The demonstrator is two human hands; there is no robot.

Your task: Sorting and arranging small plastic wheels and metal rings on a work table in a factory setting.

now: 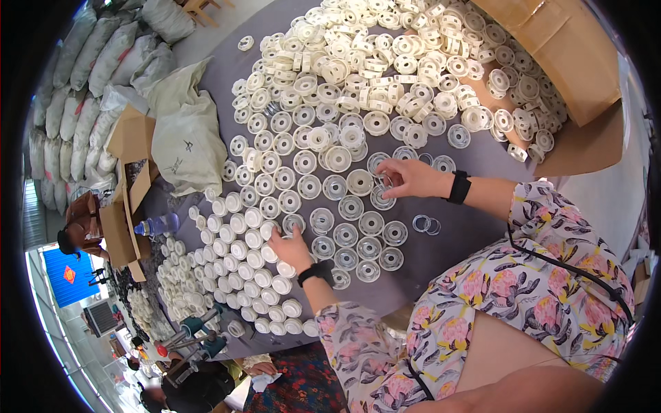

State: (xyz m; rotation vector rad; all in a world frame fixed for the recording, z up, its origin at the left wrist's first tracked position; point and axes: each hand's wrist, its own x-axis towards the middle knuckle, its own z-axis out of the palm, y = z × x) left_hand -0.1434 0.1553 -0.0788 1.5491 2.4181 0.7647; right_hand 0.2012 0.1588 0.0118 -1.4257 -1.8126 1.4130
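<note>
Round white plastic discs with hub-like centres cover the table. My right hand (414,179) is over the clear-topped discs at the middle, with thumb and fingers bent round a thin clear ring (383,183) at one disc. Lower left, my left hand (292,250) reaches down between a cupped disc (294,224) and the rows of capped white pieces (255,258). Its thumb and fingers are apart, and I see nothing held in it. Two or three loose clear rings (427,224) lie right of the grouped discs (370,224). Both wrists wear black bands.
Heaped white discs (385,62) fill the far side, spilling from a cardboard box (564,55) at the right. A pale sack (184,131), an open carton (131,199) and a blue bottle (158,224) stand left. A green hand press (200,330) is lower left, near other people.
</note>
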